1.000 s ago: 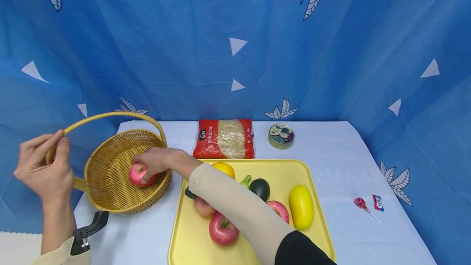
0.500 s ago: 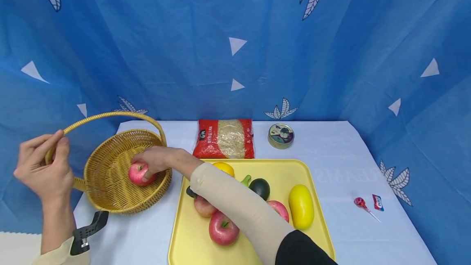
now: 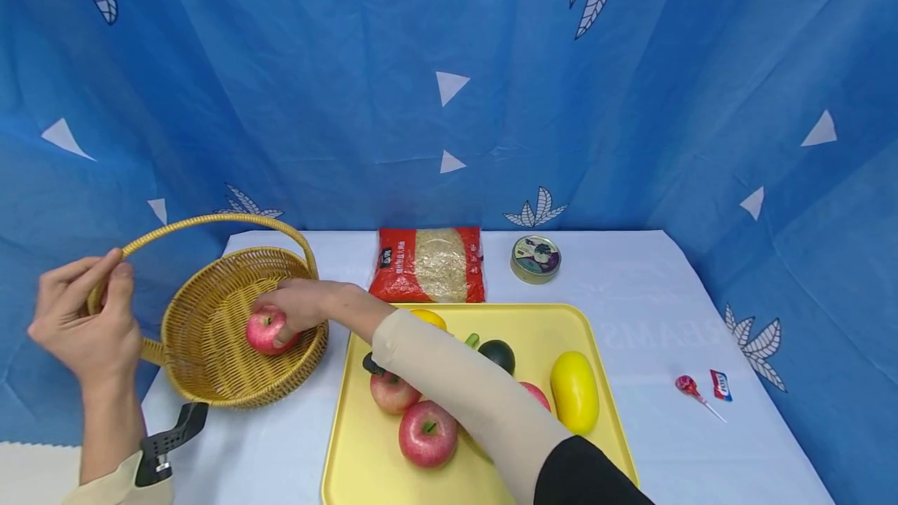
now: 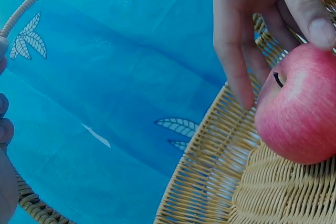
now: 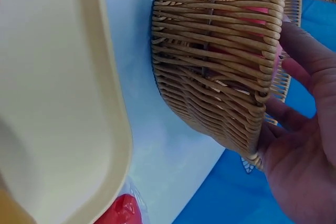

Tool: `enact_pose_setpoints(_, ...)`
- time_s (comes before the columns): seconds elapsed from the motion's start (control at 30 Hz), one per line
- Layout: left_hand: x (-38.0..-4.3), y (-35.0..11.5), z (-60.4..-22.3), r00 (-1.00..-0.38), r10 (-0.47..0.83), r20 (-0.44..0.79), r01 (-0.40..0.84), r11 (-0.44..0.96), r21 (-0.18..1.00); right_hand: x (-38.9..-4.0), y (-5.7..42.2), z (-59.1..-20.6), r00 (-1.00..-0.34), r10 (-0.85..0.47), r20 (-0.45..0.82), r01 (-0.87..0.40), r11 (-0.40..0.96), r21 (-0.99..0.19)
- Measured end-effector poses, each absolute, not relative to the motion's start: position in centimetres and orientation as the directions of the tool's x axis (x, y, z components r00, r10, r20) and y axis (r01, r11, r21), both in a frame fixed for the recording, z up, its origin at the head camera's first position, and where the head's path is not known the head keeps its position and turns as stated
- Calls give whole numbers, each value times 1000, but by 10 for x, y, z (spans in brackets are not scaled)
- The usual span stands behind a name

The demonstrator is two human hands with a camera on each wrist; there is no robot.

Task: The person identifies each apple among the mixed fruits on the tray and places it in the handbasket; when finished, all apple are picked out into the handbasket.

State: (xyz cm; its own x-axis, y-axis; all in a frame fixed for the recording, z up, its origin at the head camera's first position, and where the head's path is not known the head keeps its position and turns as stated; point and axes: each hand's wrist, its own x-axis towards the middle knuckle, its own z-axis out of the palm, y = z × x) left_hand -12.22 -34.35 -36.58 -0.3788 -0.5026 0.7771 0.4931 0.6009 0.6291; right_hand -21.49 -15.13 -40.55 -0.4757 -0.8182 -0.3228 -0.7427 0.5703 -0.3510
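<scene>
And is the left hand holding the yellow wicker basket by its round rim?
No, the left hand grips the thin arched handle of the yellow wicker basket.

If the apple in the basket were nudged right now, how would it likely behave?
The apple would probably roll, given its rounded sides. Its smooth, shiny skin could slip somewhat against the right hand. The raised wall of the wicker basket would likely keep it from rolling far.
</scene>
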Motion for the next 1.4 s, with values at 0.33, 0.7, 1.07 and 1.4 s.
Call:
enact_pose_setpoints(0.33, -122, -340, -364, -372, -502, 781, 493, 606, 625, -211, -137, -394, -447, -829, -337, -756, 551, -352)
enact_pose_setpoints(0.7, -121, -341, -363, -380, -513, 769, 463, 615, 639, -200, -112, -369, -394, -872, -290, -785, 483, -388)
enact_pose_setpoints(1.07, -124, -341, -365, -368, -512, 776, 501, 593, 630, -186, -76, -358, -363, -896, -257, -829, 436, -350)
enact_pose_setpoints(1.4, -124, -342, -366, -375, -515, 771, 481, 603, 637, -180, -24, -349, -361, -903, -231, -851, 421, -315)
